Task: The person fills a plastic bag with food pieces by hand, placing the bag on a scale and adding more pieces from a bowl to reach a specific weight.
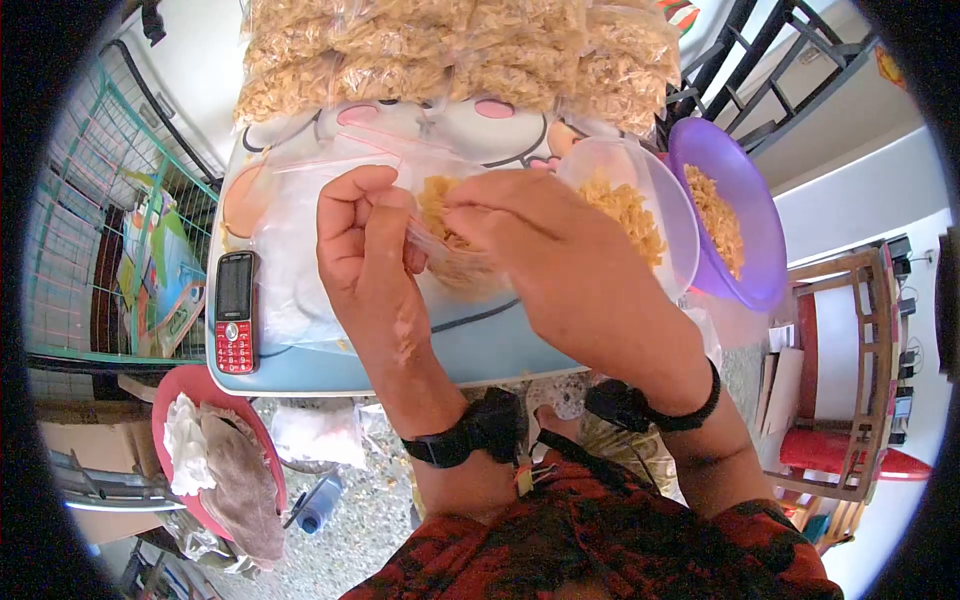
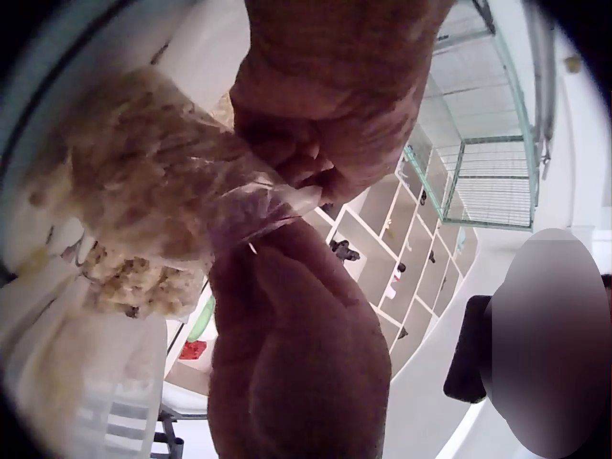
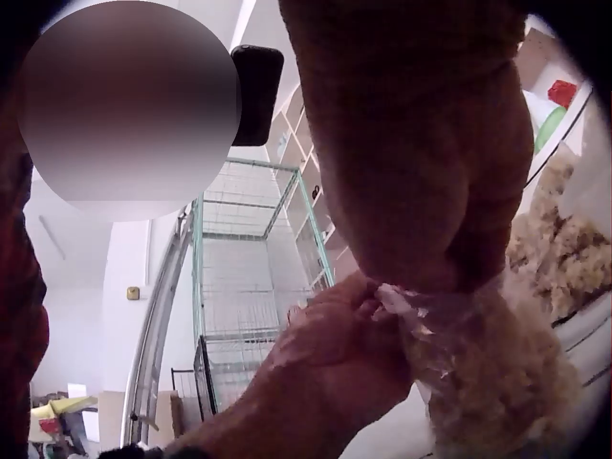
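A clear plastic bag (image 1: 465,272) filled with yellowish, curled dry pieces hangs between the two hands above the table. My left hand (image 1: 365,240) has its fingers curled and pinches the bag's edge between thumb and fingers. From the other side my right hand (image 1: 570,255) reaches across, its fingertips pinching the bag's top. In the left wrist view the gathered film of the bag (image 2: 143,182) stretches between the left hand (image 2: 335,105) and the right hand (image 2: 296,344). The right wrist view shows the bag (image 3: 497,373) below the right hand (image 3: 421,163), which hides part of its mouth.
Rows of filled bags (image 1: 450,60) line the table's far side. A white bowl (image 1: 685,225) and a purple basin (image 1: 765,240) of loose pieces stand right. Flat empty bags (image 1: 290,240) and a red phone (image 1: 236,315) lie left. A wire cage (image 1: 110,220) stands beside the table.
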Motion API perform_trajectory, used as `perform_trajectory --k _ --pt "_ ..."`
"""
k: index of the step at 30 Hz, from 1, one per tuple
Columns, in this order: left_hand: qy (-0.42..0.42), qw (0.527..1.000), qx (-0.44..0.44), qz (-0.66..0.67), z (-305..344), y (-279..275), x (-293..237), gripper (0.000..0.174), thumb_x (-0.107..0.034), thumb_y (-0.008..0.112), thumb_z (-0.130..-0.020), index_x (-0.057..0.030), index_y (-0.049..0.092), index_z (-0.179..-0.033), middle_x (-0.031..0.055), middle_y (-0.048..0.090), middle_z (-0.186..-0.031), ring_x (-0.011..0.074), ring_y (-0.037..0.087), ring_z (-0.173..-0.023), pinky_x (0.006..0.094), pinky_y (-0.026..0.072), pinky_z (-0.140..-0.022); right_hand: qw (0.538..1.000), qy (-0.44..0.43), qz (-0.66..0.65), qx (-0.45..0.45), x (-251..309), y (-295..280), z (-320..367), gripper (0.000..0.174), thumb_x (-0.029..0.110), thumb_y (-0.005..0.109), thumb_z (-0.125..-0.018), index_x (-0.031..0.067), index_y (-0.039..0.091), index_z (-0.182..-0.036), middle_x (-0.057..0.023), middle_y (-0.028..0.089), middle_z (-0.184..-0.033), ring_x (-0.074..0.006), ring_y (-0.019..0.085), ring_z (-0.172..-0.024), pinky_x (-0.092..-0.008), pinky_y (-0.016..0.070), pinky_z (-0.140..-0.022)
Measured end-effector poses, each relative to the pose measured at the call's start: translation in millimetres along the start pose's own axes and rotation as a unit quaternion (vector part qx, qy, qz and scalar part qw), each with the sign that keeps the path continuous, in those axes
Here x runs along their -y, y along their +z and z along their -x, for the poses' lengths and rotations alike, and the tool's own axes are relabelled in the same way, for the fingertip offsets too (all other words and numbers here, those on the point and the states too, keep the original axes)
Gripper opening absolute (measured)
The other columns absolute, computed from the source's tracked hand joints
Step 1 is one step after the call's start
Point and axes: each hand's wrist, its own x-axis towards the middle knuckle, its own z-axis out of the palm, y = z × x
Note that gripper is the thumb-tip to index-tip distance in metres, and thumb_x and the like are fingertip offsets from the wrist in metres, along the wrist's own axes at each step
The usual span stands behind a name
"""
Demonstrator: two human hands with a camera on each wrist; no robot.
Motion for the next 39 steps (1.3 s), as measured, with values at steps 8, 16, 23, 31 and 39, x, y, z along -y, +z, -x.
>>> perform_trajectory --k 8,16,23,31,39 --pt "0.031 0.998 0.006 -0.054 12 5 -5 0.021 -0.003 0.059 -0.088 -0.0027 0.053 -0.108 -0.0009 0.054 -0.081 0.0041 0.047 -0.066 0.0192 0.0403 -0.057 0.994 0.099 -0.044 -0.024 14 -61 84 0.025 -0.005 0.059 -0.082 0.0033 0.063 -0.105 -0.0128 0.064 -0.107 -0.0292 0.063 -0.096 -0.0348 0.0508 -0.082" --pt "0.062 0.989 0.057 -0.123 22 13 -9 0.026 -0.001 0.059 -0.086 -0.0028 0.051 -0.112 0.0008 0.053 -0.084 0.0079 0.052 -0.072 0.0217 0.0453 -0.065 0.971 0.186 -0.138 -0.060 23 -89 150 0.019 0.006 0.059 -0.088 0.0037 0.062 -0.106 -0.0136 0.065 -0.099 -0.0281 0.065 -0.091 -0.0343 0.0525 -0.078" --pt "0.077 0.983 0.082 -0.142 53 31 -52 0.027 0.005 0.058 -0.083 -0.0018 0.051 -0.108 0.0011 0.051 -0.087 0.0063 0.050 -0.076 0.0183 0.0439 -0.068 0.914 0.229 -0.312 -0.123 39 -86 136 0.023 0.018 0.058 -0.092 0.0007 0.061 -0.107 -0.0130 0.065 -0.088 -0.0199 0.068 -0.075 -0.0298 0.0523 -0.065" --pt "0.079 0.972 0.128 -0.181 99 26 -79 0.024 -0.002 0.057 -0.090 -0.0023 0.050 -0.112 0.0012 0.056 -0.087 0.0084 0.052 -0.073 0.0212 0.0433 -0.066 0.936 0.222 -0.242 -0.128 46 -52 102 0.023 0.021 0.061 -0.087 0.0006 0.058 -0.098 -0.0153 0.065 -0.076 -0.0281 0.065 -0.068 -0.0379 0.0500 -0.061" --pt "0.104 0.958 0.111 -0.244 103 15 -86 0.027 -0.004 0.061 -0.088 -0.0035 0.051 -0.113 0.0019 0.056 -0.083 0.0075 0.049 -0.066 0.0210 0.0393 -0.058 0.898 0.189 -0.346 -0.193 48 -36 92 0.013 0.013 0.059 -0.085 0.0014 0.056 -0.090 -0.0138 0.060 -0.069 -0.0248 0.062 -0.062 -0.0371 0.0484 -0.058"
